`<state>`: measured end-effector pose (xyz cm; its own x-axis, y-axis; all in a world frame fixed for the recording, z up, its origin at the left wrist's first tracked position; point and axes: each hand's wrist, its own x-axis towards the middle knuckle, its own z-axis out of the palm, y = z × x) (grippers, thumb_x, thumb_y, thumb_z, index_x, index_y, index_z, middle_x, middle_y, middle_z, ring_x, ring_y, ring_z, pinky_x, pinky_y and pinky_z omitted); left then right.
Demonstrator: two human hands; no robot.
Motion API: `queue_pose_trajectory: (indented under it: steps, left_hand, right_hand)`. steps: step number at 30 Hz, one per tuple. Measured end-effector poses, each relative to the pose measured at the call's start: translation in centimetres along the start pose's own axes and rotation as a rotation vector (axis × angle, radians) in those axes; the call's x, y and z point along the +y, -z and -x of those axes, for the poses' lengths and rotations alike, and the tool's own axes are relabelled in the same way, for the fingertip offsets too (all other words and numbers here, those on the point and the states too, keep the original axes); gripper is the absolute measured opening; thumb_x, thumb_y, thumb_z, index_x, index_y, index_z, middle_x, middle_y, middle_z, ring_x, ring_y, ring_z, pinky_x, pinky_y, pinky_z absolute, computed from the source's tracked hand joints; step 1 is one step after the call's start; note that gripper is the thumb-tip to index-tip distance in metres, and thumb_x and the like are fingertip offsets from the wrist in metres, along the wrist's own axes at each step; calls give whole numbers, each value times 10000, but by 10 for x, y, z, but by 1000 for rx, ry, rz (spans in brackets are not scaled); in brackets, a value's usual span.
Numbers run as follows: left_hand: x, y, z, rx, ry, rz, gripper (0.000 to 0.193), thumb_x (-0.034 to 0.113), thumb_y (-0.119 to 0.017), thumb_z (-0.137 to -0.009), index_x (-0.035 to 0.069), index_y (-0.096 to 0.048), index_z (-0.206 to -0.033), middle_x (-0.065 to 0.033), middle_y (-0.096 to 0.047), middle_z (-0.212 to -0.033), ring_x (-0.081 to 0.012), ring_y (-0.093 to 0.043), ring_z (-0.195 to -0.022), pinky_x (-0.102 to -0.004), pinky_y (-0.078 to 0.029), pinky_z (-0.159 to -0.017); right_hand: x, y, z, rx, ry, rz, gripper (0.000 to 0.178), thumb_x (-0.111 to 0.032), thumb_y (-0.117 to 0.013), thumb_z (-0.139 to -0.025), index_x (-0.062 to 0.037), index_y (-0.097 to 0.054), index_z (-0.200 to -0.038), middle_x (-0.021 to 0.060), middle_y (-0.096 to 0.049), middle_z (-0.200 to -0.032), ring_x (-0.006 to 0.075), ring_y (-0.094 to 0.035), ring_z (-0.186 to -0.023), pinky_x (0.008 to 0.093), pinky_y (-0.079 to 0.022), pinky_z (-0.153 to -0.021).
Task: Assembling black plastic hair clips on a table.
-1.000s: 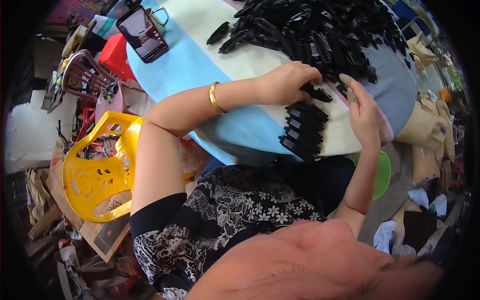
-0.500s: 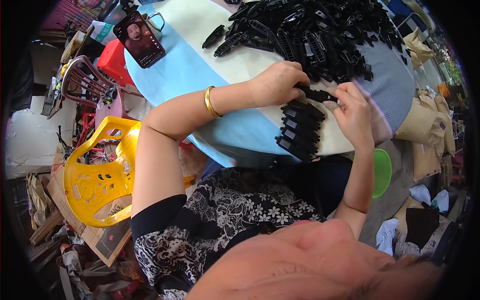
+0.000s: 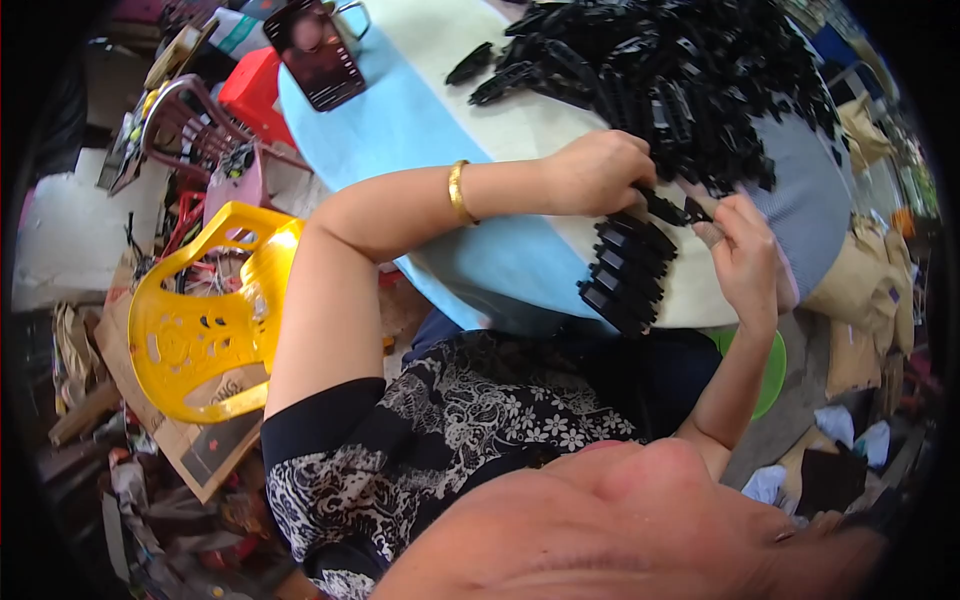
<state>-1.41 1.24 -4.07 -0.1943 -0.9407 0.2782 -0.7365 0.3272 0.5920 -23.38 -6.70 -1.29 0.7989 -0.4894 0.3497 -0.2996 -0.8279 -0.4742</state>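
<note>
A black plastic part [image 3: 662, 207] lies between my two hands over the table. My left hand [image 3: 603, 172], with a gold bangle on its wrist, is closed on the part's left end. At its right end, the fingers of my right hand [image 3: 748, 255] are pinched on a small black piece [image 3: 697, 211], which juts up at an angle. Whether that piece is joined to the part, I cannot tell. Just below my left hand, several similar black parts [image 3: 628, 272] lie side by side in a neat row near the table's edge.
A big heap of black plastic parts [image 3: 690, 80] covers the table's far side. The round table wears a striped cloth [image 3: 400, 130]; a phone [image 3: 315, 55] leans on a mug at far left. A yellow chair [image 3: 205, 310] stands left, a green basin [image 3: 770, 375] below right.
My view has shifted, so the table and hands appear farther right. At my right fingertips a small black piece now stands up at an angle. Both hands stay at the same part.
</note>
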Motion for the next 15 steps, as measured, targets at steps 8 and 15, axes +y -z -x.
queue_pose_trajectory:
  steps: [8, 15]
  left_hand:
    - [-3, -1, 1, -9, -16, -21, 185, 143, -642, -703, 48, -691, -854, -94, -623, -875, -293, -604, -895, -378, -495, -777]
    - [2, -5, -3, 3, -82, -33, 200, 203, -694, -682, 60, -684, -822, -92, -620, -863, -294, -604, -888, -395, -494, -753]
  right_hand:
    - [-3, -4, -1, -68, 40, 124, 120, 48, -586, -719, 34, -567, -837, 133, -539, -818, 323, -546, -744, 399, -430, -638]
    - [-16, -16, -16, -49, 140, 72, 120, 19, -623, -696, 27, -581, -808, 116, -531, -813, 299, -524, -811, 392, -431, -683]
